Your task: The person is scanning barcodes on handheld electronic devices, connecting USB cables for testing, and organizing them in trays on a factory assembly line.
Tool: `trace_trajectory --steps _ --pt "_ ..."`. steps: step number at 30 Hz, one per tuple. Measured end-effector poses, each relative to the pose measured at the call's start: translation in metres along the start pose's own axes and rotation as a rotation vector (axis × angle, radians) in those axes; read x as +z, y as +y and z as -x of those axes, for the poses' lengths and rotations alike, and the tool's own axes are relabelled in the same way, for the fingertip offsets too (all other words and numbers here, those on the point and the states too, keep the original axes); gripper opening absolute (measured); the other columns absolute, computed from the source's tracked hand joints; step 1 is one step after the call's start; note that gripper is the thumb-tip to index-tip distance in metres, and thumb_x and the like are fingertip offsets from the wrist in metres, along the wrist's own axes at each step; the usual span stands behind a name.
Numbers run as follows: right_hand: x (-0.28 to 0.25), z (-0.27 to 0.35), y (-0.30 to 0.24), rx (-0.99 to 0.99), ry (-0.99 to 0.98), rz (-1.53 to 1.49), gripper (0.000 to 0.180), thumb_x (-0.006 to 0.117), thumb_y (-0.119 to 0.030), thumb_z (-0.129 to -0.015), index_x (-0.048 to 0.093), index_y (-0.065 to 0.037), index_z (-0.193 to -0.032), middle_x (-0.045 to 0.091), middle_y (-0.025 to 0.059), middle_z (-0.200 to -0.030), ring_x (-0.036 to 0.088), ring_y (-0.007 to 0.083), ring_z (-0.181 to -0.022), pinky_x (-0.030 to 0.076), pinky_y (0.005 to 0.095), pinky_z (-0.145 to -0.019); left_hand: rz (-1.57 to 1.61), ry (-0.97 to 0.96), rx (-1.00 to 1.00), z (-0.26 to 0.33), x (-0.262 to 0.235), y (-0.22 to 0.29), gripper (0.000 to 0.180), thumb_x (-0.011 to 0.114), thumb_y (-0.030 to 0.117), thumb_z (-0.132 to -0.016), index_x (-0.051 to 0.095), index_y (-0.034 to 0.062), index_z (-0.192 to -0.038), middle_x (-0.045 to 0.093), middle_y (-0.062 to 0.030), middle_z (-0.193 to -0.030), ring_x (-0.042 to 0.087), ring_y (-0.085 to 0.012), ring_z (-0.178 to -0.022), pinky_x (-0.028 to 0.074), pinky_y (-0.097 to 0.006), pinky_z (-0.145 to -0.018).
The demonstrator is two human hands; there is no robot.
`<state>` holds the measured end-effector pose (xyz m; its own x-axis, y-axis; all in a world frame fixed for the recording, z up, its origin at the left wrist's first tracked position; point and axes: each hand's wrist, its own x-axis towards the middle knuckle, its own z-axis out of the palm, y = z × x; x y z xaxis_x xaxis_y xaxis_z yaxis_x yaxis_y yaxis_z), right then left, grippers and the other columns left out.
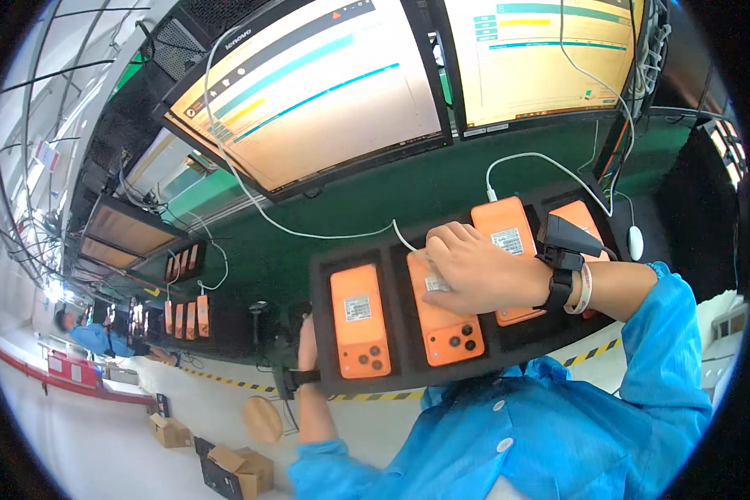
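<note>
A black foam tray [400, 300] holds orange phones lying back side up in slots, each with a white label. My right hand [483, 271] lies across the upper part of the second phone [447, 329], its fingers curled at the end of a white charging cable [325, 237]. The cable's plug is hidden by the fingers. Another white cable is plugged into the third phone [507, 242]. The leftmost phone [360, 321] has no cable, and the rightmost phone [577, 218] is partly covered by my right forearm. At the tray's left edge, my left hand [307, 343] is mostly hidden.
Two large monitors [325, 92] [550, 62] stand behind the green mat [358, 200]. A white mouse [635, 243] lies to the right. Farther left, another tray of orange phones [190, 321] sits near a person in blue [100, 340]. Cardboard boxes [246, 468] and a round stool [262, 419] are on the floor.
</note>
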<state>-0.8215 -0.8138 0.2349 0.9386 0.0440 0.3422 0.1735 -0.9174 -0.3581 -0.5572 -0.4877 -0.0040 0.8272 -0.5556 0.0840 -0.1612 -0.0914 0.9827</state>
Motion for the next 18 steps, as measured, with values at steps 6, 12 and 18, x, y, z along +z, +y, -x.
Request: trace_trajectory --steps 6,12,18 --pt "-0.015 -0.015 -0.007 0.185 -0.156 -0.108 0.048 0.066 -0.032 -0.085 0.050 0.010 -0.101 0.053 0.0251 -0.102 0.052 0.0389 -0.100 0.043 0.0444 -0.091 0.070 -0.206 -0.211 0.019 0.063 -0.016 0.023 0.049 0.015 -0.098 0.060 -0.0048 -0.104 0.066 -0.0105 -0.090 0.064 -0.0209 -0.079 0.051 -0.034 -0.073" --pt "-0.018 -0.025 0.018 0.203 -0.143 -0.305 0.033 0.044 -0.024 -0.096 0.054 0.007 -0.104 0.056 0.0206 -0.100 0.056 0.0346 -0.095 0.045 0.0391 -0.087 0.227 -0.146 -0.288 0.023 0.096 -0.044 0.023 0.049 0.016 -0.099 0.060 -0.0043 -0.104 0.066 -0.0099 -0.091 0.064 -0.0203 -0.080 0.051 -0.034 -0.074" --pt "-0.046 -0.044 -0.008 0.552 -0.131 -0.975 0.033 0.049 -0.028 -0.101 0.067 -0.001 -0.104 0.059 -0.0017 -0.088 0.053 0.0060 -0.085 0.044 0.0229 -0.077 0.273 -0.139 -0.315 0.016 0.100 -0.051 0.023 0.048 0.016 -0.099 0.060 -0.0038 -0.104 0.066 -0.0094 -0.092 0.064 -0.0197 -0.082 0.051 -0.033 -0.075"
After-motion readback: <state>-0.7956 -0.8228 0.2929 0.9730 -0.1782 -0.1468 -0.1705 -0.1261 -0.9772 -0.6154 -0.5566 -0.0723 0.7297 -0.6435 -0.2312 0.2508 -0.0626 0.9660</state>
